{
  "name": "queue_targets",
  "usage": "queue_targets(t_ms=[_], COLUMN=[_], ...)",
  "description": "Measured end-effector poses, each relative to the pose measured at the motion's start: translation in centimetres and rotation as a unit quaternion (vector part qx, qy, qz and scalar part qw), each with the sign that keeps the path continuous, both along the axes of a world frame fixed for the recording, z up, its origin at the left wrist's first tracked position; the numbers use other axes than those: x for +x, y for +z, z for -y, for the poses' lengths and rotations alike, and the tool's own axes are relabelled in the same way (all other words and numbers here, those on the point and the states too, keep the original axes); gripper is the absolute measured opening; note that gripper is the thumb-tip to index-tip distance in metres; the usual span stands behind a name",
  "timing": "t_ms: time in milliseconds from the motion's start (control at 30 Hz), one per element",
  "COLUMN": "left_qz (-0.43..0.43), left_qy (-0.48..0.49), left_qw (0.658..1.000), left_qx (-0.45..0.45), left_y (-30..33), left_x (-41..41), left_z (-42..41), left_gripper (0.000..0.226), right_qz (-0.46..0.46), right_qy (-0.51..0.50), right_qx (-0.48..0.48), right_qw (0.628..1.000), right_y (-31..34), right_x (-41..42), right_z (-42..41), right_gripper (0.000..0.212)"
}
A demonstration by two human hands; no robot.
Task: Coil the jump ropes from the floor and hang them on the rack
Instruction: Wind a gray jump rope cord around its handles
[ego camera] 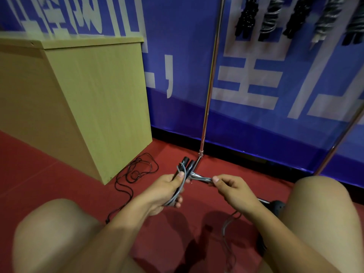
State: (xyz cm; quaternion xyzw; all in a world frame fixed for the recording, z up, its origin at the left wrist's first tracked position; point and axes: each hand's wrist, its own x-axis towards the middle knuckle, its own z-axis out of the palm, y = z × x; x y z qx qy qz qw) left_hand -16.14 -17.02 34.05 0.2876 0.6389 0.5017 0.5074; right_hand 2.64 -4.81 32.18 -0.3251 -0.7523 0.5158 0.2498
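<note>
Frame centre: left hand (169, 191) grips two black handles (186, 165) together with several loops of grey jump rope (180, 187), thumb clamped on top. Right hand (234, 189) pinches the same grey strands just to the right, pulled taut between both hands above the red floor (49, 174). A black jump rope (137, 170) lies tangled on the floor at left centre, beside the wooden cabinet (88, 99). Coiled ropes (271, 18) hang from the rack (211, 75) at upper right, against a blue banner.

bare forearms, bare knees, no sleeves
</note>
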Motion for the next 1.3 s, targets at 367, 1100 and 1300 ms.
queue_targets(t_ms=[367,1100,1300], left_qz=[0.078,-0.296,-0.442], left_qy=[-0.075,0.064,-0.115], left_qw=[0.993,0.953,0.888], left_qx=[0.038,-0.003,-0.049], left_y=[1.2,-1.8,-3.6], left_x=[0.2,-1.4,-0.5], left_z=[0.8,-0.5,-0.6], left_gripper=[0.046,0.04,0.034], right_qz=[0.096,0.042,-0.004], right_qy=[-0.157,0.166,0.17], right_qx=[0.042,-0.07,-0.081], right_qw=[0.982,0.983,0.982], right_y=[-1.7,2.3,2.0], right_x=[-0.3,1.4,1.4], right_z=[-2.4,0.8,0.4], right_gripper=[0.04,0.018,0.008])
